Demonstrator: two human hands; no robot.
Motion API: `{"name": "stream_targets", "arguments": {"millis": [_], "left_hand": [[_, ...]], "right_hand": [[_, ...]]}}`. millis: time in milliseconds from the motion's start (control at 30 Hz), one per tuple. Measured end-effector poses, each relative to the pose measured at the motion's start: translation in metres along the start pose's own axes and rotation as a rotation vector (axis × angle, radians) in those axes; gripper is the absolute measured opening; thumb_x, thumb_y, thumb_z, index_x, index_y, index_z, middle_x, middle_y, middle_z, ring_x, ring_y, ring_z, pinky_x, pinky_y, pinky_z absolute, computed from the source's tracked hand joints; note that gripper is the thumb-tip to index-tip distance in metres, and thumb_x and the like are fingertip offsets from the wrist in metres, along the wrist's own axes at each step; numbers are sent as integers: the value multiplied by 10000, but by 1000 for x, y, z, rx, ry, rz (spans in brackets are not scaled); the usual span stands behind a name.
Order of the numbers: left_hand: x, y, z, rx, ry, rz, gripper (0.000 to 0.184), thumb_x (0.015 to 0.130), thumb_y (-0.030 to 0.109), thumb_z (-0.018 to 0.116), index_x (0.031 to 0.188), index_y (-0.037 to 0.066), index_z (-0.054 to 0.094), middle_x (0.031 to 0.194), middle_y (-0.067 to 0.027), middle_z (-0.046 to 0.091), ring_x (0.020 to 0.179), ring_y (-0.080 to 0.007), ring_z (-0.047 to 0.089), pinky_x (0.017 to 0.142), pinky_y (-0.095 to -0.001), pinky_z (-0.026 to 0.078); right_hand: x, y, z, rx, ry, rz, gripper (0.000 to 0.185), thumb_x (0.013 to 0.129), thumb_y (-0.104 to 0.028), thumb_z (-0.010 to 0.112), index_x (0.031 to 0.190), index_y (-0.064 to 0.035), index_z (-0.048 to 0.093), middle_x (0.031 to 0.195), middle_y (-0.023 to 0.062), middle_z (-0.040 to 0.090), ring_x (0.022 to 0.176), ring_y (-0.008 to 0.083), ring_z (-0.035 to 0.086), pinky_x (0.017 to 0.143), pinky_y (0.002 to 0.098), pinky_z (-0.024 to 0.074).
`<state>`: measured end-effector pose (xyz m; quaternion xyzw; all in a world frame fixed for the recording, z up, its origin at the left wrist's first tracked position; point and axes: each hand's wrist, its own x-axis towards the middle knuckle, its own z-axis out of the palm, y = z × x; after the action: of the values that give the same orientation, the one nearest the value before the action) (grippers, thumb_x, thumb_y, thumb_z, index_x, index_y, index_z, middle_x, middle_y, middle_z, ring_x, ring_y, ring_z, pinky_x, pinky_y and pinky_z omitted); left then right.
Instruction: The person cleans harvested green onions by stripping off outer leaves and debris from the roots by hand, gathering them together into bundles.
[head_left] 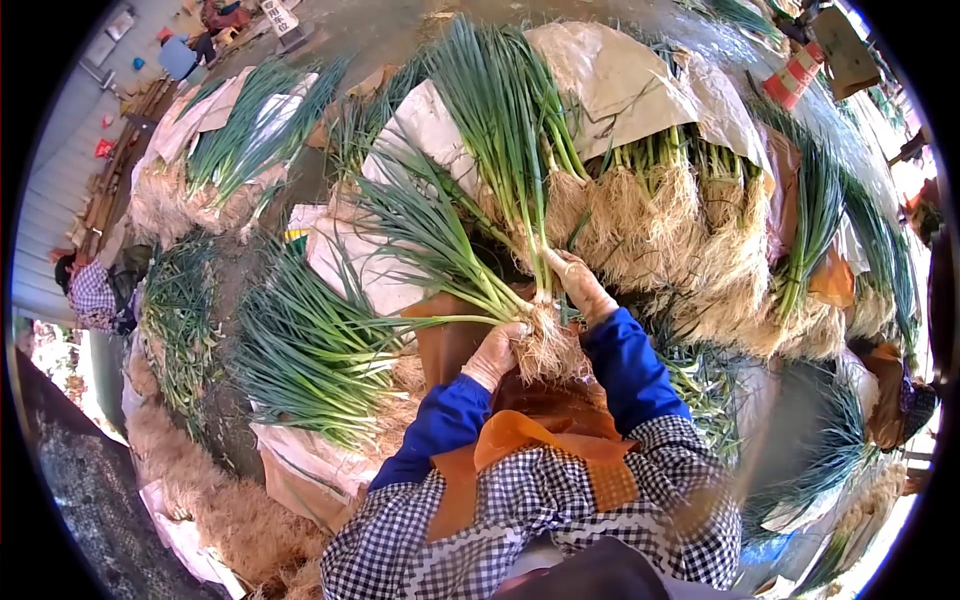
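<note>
My left hand (497,355) is closed round the lower stalks of a small bunch of green onions (455,255), whose leaves fan out to the upper left. Just right of it, my right hand (583,287) grips white stalks near the roots of other green onions (543,270). Their pale stringy roots (548,345) hang together between my hands, in front of the brown apron (550,398). To the left lies a loose pile of green onions (315,350), its root ends towards me. Ahead is a row of bundled green onions (650,215) with thick roots, partly under a tan sheet (600,75).
More onion bundles lie at the upper left (245,140) and right (815,220). Leaf scraps (182,335) and a heap of roots (215,490) lie at left. A person in a checked top (93,292) is at far left. A red-and-white cone (795,75) stands upper right.
</note>
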<state>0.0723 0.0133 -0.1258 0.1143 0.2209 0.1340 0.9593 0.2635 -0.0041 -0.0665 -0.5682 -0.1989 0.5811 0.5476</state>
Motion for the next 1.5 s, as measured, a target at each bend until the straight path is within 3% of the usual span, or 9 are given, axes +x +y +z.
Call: {"name": "stream_targets", "arguments": {"millis": [167,333,467,600,733,933,1133,1300,1500], "left_hand": [[20,-16,-27,-187,-130,104,453,735,72,524,1168,-60,503,1096,-180,585,971,-295,590,874,-427,485],[6,-11,-5,-160,-19,186,475,734,92,532,1184,-51,488,1093,-176,575,970,-297,583,879,-419,478],[6,1,9,-219,-100,176,509,735,84,531,1219,-54,457,1149,-183,543,1006,-299,567,911,-418,457],[7,6,10,-168,-107,100,468,711,60,512,1168,-43,505,1042,-136,609,894,-250,617,807,-385,520],[7,-5,12,-43,-49,109,510,724,39,540,1222,-38,462,1097,-128,575,964,-234,584,888,-363,478],[12,-16,-10,87,110,189,381,768,15,514,1147,-25,524,1064,-106,604,970,-217,590,887,-336,468],[-1,5,4,-90,-21,60,501,673,26,520,1163,-75,493,1012,-155,614,909,-250,620,835,-351,518],[4,11,-8,11,-111,24,414,668,23,518,1070,-70,549,950,-133,627,824,-214,625,752,-322,532],[-31,13,1,-55,-328,133,438,757,81,573,1161,-68,493,1079,-157,575,991,-255,564,889,-343,469]], "right_hand": [[-7,8,44,482,143,38,477,916,-499,432,1199,-139,562,771,-21,569,563,97,457,506,211,388],[-13,54,3,-697,156,-828,367,927,-262,492,1191,-8,481,822,65,605,673,165,564,618,334,468],[-110,48,-58,-265,334,211,356,895,-393,535,983,-59,620,761,22,604,633,90,523,543,246,422],[-160,61,-157,-1801,37,516,510,841,-537,478,1151,-151,600,1111,113,616,999,239,604,831,310,457],[-88,11,-39,-597,290,-363,239,847,-239,613,1024,-81,642,924,94,658,807,164,615,721,260,481],[-29,10,10,-1354,6,-679,249,834,-340,599,796,-95,616,623,94,582,582,244,565,567,323,463],[-98,-10,-43,-672,-283,186,166,918,-179,510,967,-78,633,766,-14,541,699,91,504,582,252,420],[-69,-16,21,-20,-11,-73,310,928,-276,512,1100,-24,566,1030,39,622,942,129,565,799,272,459],[-21,27,26,232,184,-130,106,875,-148,585,798,-81,556,648,-33,512,544,52,457,486,202,372]]}}
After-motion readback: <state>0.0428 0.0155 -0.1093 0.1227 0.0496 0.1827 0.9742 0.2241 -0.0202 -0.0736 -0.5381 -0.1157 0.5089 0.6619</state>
